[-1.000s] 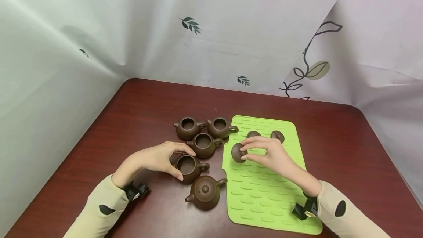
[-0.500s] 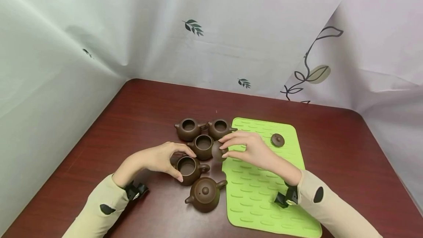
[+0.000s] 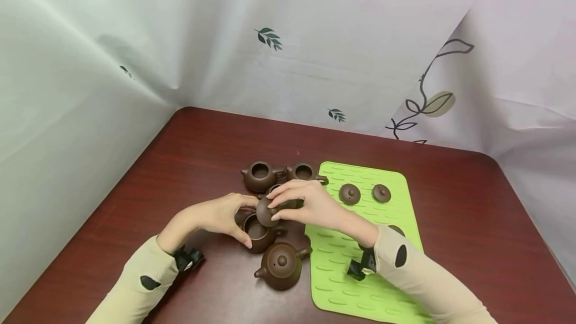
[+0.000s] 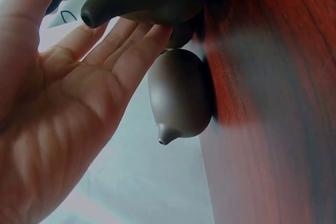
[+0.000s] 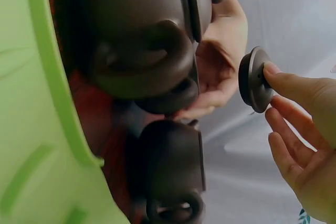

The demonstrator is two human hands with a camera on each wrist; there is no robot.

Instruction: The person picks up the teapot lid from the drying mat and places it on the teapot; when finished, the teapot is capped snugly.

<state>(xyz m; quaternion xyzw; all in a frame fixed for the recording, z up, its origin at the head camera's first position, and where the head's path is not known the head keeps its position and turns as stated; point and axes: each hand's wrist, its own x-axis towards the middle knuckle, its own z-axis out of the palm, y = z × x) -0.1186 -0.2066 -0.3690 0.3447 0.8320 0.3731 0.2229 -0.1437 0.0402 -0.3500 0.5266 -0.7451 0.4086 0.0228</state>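
My left hand (image 3: 220, 216) holds a small brown lidless teapot (image 3: 255, 230) between thumb and fingers, its spout (image 4: 94, 14) showing close up in the left wrist view. Just above that opening, my right hand (image 3: 310, 205) pinches a round brown lid (image 3: 264, 213) by its knob. The right wrist view shows this lid (image 5: 253, 80) tipped on edge and apart from the pot. Nearer the front stands a teapot with its lid on (image 3: 281, 267). Behind are more lidless teapots, one at the back left (image 3: 259, 180), one at the back right (image 3: 300, 171), and one mostly hidden by my right hand.
A lime-green ridged mat (image 3: 337, 286) lies right of the teapots. On it rest one lid (image 3: 349, 194), another lid (image 3: 381, 193), and a third round brown piece (image 3: 397, 230) partly behind my right sleeve. The dark red table (image 3: 216, 134) meets white curtains behind.
My right hand has carried the lid leftward from over the mat to above the teapot in my left hand. The left hand has stayed in place.
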